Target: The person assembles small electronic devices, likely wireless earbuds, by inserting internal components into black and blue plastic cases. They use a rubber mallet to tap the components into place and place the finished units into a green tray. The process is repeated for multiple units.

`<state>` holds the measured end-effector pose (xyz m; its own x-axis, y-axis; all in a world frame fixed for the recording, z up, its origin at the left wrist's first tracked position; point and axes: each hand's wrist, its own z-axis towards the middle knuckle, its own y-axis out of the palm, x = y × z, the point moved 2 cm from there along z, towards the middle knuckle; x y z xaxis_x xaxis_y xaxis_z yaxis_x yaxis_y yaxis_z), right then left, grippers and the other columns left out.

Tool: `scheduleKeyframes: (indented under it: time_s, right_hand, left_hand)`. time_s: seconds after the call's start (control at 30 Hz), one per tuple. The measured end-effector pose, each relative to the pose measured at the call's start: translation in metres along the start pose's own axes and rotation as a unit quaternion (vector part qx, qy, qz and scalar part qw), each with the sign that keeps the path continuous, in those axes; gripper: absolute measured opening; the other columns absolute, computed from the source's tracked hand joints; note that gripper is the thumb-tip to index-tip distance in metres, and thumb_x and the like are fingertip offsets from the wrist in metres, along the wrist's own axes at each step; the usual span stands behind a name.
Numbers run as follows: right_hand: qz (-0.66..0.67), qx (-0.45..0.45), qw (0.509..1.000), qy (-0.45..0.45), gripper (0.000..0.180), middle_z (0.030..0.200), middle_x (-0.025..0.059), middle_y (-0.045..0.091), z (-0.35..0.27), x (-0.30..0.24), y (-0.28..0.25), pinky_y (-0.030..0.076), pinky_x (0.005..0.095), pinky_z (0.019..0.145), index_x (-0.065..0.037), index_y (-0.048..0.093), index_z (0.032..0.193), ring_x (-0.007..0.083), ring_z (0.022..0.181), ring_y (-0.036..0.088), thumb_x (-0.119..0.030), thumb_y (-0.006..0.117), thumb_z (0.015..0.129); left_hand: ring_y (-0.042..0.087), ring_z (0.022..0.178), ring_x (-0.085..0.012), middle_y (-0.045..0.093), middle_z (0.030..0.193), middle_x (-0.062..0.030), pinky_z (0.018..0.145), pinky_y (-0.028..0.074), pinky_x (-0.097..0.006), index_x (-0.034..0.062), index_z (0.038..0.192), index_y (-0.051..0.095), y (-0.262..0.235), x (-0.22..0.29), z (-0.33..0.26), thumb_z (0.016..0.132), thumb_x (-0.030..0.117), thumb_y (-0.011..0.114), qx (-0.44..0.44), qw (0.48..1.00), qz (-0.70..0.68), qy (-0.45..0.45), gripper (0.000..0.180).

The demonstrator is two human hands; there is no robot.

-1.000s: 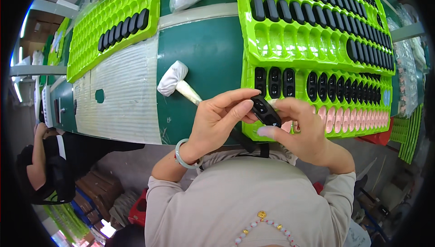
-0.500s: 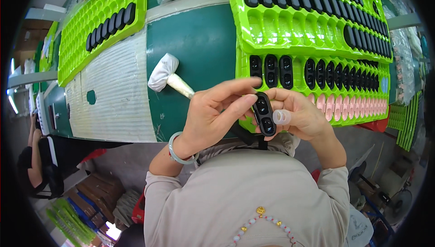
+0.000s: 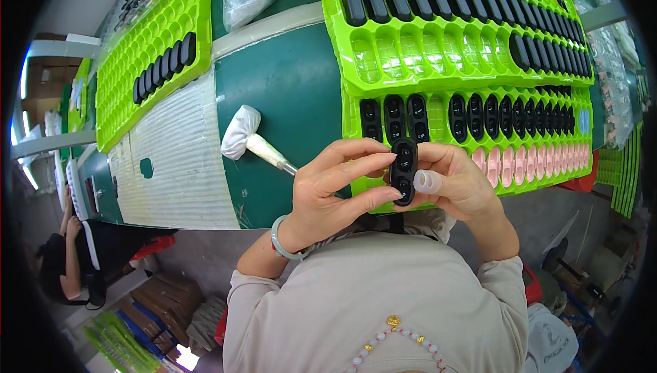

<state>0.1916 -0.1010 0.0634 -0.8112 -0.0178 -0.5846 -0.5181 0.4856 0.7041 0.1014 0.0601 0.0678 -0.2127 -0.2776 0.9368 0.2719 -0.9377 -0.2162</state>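
Both hands hold one small black oval part with buttons [image 3: 404,170], upright, just above the near table edge. My left hand [image 3: 335,191] pinches its left side between thumb and fingers; a pale green bangle sits on that wrist. My right hand [image 3: 455,185] grips its right side, with a translucent cot on one fingertip. Just beyond the hands lies a bright green compartment tray [image 3: 438,109] with black parts in its near row and pink parts further right.
A second green tray [image 3: 445,37] lies behind, partly filled with black parts. A white cloth-tipped tool [image 3: 250,139] rests on the dark green table [image 3: 294,85]. A third green tray [image 3: 147,51] and a white ribbed mat [image 3: 174,161] lie left. Another person [image 3: 68,263] sits at lower left.
The black part has turned from tilted to upright between my fingers and shifted slightly right. Both hands stay closed on it near the table edge.
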Motion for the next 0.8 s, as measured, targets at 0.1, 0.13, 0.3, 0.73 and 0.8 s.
scheduleKeyframes:
  time_s: [0.1, 0.13, 0.3, 0.73, 0.8]
  right_hand:
    - [0.002, -0.006, 1.0, -0.003, 0.036, 0.112, 0.0092, 0.059, -0.001, 0.002, -0.004, 0.053, 0.0329, 0.082, -0.001, 0.053, 0.119, 0.0174, 0.097, 0.06, -0.013, 0.061, 0.086]
    - [0.005, -0.01, 1.0, -0.005, 0.036, 0.112, 0.009, 0.059, -0.001, 0.002, -0.004, 0.053, 0.0325, 0.082, -0.001, 0.053, 0.118, 0.0174, 0.097, 0.06, -0.013, 0.061, 0.086]
    - [-0.004, -0.002, 1.0, -0.017, 0.035, 0.109, 0.0082, 0.06, -0.003, 0.0, -0.002, 0.053, 0.0308, 0.081, 0.001, 0.054, 0.118, 0.0162, 0.096, 0.059, -0.012, 0.061, 0.086]
    - [0.005, 0.029, 0.998, -0.048, 0.038, 0.098, 0.0079, 0.06, -0.009, 0.002, -0.021, 0.053, 0.0255, 0.074, 0.005, 0.051, 0.117, 0.0118, 0.08, 0.059, -0.016, 0.061, 0.087]
    - [-0.015, 0.048, 0.995, -0.082, 0.035, 0.093, 0.0067, 0.061, -0.024, -0.014, -0.029, 0.052, 0.0235, 0.069, 0.003, 0.053, 0.113, 0.01, 0.072, 0.058, -0.02, 0.059, 0.088]
  left_hand:
    - [0.063, 0.084, -0.0199, 0.063, 0.097, -0.0122, 0.071, 0.052, -0.028, 0.0031, 0.1, 0.068, 0.004, 0.0, 0.001, 0.065, 0.006, 0.079, 0.005, 1.0, -0.022, -0.01, 0.037]
    - [0.062, 0.084, -0.0197, 0.063, 0.097, -0.0123, 0.07, 0.052, -0.027, 0.003, 0.1, 0.068, 0.004, 0.0, 0.001, 0.065, 0.006, 0.078, 0.007, 0.999, -0.03, -0.01, 0.036]
    - [0.063, 0.083, -0.0189, 0.062, 0.098, -0.0127, 0.069, 0.053, -0.027, 0.0024, 0.099, 0.068, 0.006, 0.0, 0.003, 0.066, 0.005, 0.078, 0.011, 1.0, -0.013, -0.002, 0.034]
    - [0.061, 0.09, -0.0185, 0.058, 0.109, -0.0136, 0.076, 0.055, -0.029, -0.0005, 0.108, 0.062, 0.02, 0.0, 0.013, 0.066, 0.003, 0.078, -0.037, 0.998, -0.024, -0.044, 0.045]
    - [0.058, 0.099, -0.0184, 0.054, 0.115, -0.0128, 0.08, 0.054, -0.031, -0.0003, 0.119, 0.055, 0.03, 0.005, 0.027, 0.067, 0.008, 0.078, -0.034, 0.986, -0.138, -0.089, 0.057]
